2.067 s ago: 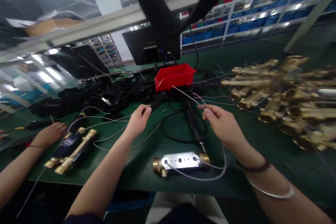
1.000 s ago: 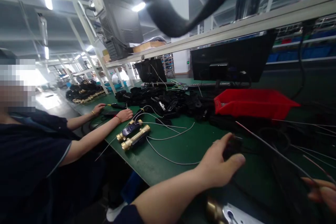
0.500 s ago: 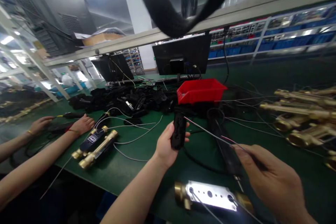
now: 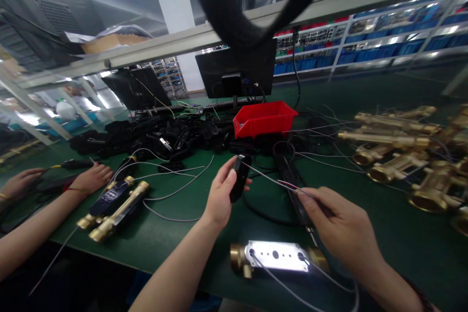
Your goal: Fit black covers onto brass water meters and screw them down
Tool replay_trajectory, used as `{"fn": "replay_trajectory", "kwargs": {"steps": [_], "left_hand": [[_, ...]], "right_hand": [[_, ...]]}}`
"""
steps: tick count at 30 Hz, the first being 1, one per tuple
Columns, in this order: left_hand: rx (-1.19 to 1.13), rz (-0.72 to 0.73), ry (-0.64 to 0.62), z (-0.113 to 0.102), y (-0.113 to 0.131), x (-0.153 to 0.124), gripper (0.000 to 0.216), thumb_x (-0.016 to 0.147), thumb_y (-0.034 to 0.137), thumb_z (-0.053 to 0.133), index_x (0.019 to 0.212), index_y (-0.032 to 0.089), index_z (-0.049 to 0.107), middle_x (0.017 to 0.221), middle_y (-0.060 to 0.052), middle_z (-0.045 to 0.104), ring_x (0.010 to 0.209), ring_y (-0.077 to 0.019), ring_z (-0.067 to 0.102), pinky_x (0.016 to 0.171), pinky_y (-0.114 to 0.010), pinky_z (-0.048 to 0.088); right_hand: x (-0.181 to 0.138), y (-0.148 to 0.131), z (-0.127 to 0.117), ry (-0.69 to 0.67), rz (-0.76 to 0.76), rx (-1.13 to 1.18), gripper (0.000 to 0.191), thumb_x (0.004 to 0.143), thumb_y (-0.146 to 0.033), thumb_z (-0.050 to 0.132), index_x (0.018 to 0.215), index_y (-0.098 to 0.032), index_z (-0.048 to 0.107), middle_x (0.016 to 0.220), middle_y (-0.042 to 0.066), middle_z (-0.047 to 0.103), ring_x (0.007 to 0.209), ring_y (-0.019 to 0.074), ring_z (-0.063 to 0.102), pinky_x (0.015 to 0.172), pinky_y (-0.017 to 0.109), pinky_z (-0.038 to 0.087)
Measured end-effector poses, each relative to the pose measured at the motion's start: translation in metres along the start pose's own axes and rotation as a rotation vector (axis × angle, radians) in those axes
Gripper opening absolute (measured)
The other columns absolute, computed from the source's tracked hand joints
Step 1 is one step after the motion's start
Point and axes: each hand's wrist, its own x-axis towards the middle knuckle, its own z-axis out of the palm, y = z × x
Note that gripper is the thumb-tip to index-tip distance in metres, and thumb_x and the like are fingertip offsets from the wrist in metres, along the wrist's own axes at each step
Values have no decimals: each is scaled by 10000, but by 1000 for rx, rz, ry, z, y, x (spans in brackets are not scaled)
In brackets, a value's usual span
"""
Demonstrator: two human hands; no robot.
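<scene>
Left hand (image 4: 219,195) fingers (image 4: 229,179) clenched round a small black oblong plastic housing (image 4: 240,183), held up off the green counter (image 4: 190,234). Right hand (image 4: 340,226) fingers pinch a thin grey wire with red end (image 4: 278,183), its tip touching the housing. Brass fitting with silver drilled plate (image 4: 274,256) lies just below both hands, near the counter's front edge. Open green patch between hands and red plastic bin (image 4: 265,118). Pile of brass fittings (image 4: 402,151) crowds the right; a co-worker's hand (image 4: 91,178) sits well to the left.
</scene>
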Motion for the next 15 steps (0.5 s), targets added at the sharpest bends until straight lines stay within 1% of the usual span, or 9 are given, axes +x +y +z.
{"fn": "replay_trajectory", "kwargs": {"steps": [2, 3, 6, 8, 12, 15], "left_hand": [[29, -25, -15, 1, 0, -2, 574, 739, 354, 712, 1251, 173, 525, 958, -60, 665, 730, -164, 656, 651, -255, 504], [38, -47, -36, 2, -1, -3, 581, 727, 363, 722, 1242, 165, 539, 951, -64, 668, 726, -162, 653, 654, -257, 500], [47, -124, -125, 4, -3, -6, 528, 704, 402, 738, 1141, 130, 621, 872, -79, 686, 718, -166, 646, 649, -252, 489], [32, -175, -174, 5, -5, -8, 519, 687, 415, 751, 1107, 131, 640, 853, -83, 691, 712, -173, 645, 642, -256, 489], [-11, -241, -195, 5, -7, -10, 528, 680, 413, 757, 1110, 136, 631, 872, -89, 691, 673, -170, 641, 629, -268, 494], [-15, -253, -184, 6, -6, -10, 513, 686, 392, 757, 1112, 137, 627, 842, -80, 686, 675, -171, 643, 628, -266, 496]], "right_hand": [[0, 0, 0, -32, 31, 8, 336, 924, -428, 461, 827, -198, 686, 700, 44, 652, 598, 165, 616, 526, 249, 481], [0, -1, 1, -53, 38, 14, 346, 928, -436, 447, 854, -198, 687, 715, 48, 656, 613, 170, 620, 536, 253, 486], [0, -2, 3, -115, 45, 32, 374, 947, -422, 388, 944, -187, 679, 811, 63, 684, 695, 184, 648, 587, 261, 511], [-1, -2, 4, -143, 55, 24, 374, 953, -388, 369, 965, -176, 676, 834, 69, 698, 708, 189, 661, 612, 265, 525], [-3, -2, 8, -168, 55, -23, 353, 947, -342, 382, 1004, -157, 677, 767, 66, 703, 654, 192, 668, 632, 276, 546], [-3, -1, 8, -155, 17, -35, 352, 945, -319, 387, 1005, -133, 680, 806, 81, 712, 669, 196, 674, 660, 289, 558]]}}
